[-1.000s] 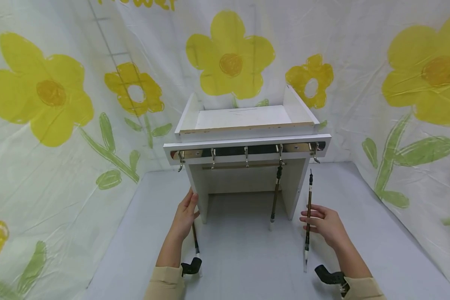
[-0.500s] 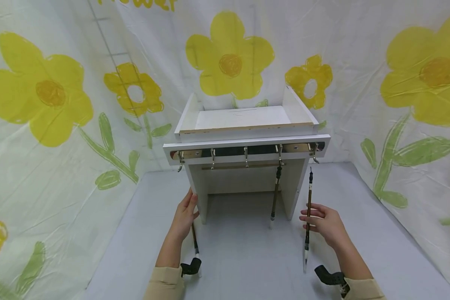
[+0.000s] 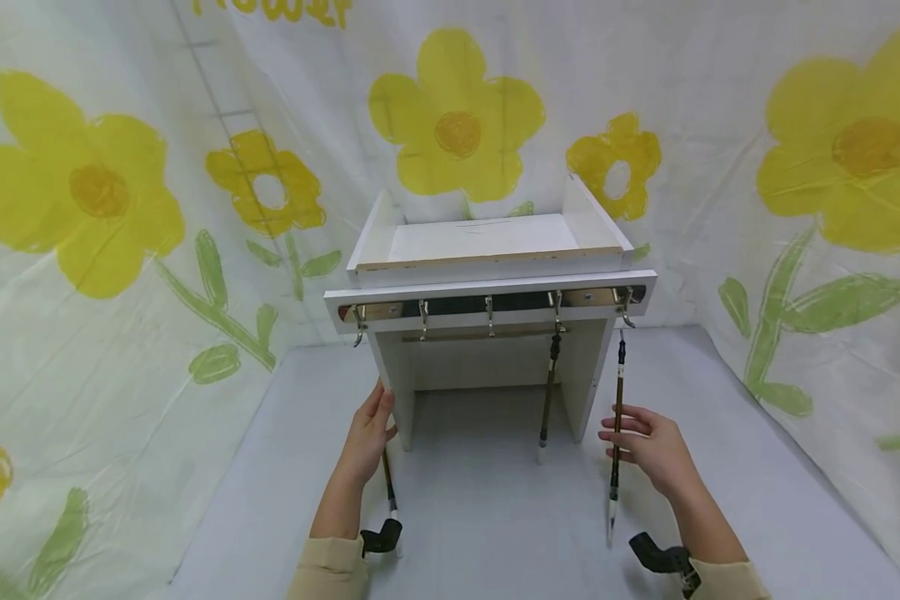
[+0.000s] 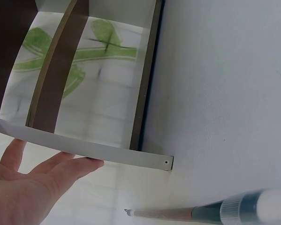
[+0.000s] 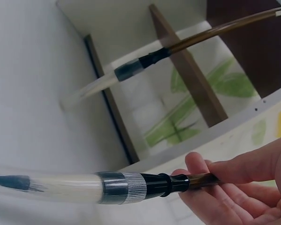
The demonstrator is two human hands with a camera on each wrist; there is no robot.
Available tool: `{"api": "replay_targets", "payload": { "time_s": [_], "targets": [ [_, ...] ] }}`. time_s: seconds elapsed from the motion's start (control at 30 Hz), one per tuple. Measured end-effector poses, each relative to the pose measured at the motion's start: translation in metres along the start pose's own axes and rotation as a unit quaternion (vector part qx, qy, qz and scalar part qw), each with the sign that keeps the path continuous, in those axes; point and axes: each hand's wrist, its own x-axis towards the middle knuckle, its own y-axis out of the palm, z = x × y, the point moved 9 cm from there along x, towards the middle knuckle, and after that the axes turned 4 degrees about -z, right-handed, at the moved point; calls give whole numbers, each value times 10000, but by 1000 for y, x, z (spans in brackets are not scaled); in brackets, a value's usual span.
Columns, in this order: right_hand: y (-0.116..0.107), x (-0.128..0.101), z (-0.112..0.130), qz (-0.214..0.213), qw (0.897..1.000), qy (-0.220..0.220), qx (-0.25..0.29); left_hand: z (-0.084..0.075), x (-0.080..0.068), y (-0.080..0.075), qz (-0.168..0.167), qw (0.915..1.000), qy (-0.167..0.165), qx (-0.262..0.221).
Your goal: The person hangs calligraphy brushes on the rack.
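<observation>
Pinching one brush (image 5: pixel 105 187), the right grip (image 3: pixel 647 442) is near a hanging brush (image 5: pixel 152 57); the left grip (image 3: pixel 367 433), unclenched, touches the rack (image 3: pixel 487 237).

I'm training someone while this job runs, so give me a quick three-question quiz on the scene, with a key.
1. Which hand holds a brush?
2. True or false: the hanging brush is on the leftmost hook.
3. How many hooks does the rack have along its front?

Key:
1. The right hand.
2. False; it is on the hook second from the right.
3. Five.
</observation>
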Motion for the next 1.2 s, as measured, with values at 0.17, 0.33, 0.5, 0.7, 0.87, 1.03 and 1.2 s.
{"api": "replay_targets", "payload": {
  "time_s": [0.17, 0.33, 0.5, 0.7, 0.87, 1.03, 1.2],
  "targets": [
    [0, -1, 3, 11, 10000, -47, 13, 1, 1, 0, 10, 10000, 14, -13],
    [-1, -2, 6, 30, 10000, -77, 34, 1, 1, 0, 15, 10000, 27, 19],
    [-2, -4, 10, 3, 9999, -125, 29, 0, 0, 0, -7, 10000, 28, 9],
    [-2, -6, 13, -14, 9999, -144, -9, 0, -1, 0, -16, 10000, 17, -10],
    [-2, -7, 13, -37, 9998, -169, -48, 1, -1, 0, -37, 10000, -2, -27],
    [-1, -7, 14, -42, 9998, -198, -31, 1, -1, 0, -72, 10000, 9, -15],
    [-2, -9, 17, -48, 9997, -242, -35, 1, 0, 0, -69, 10000, 15, -6]
  ]
}}
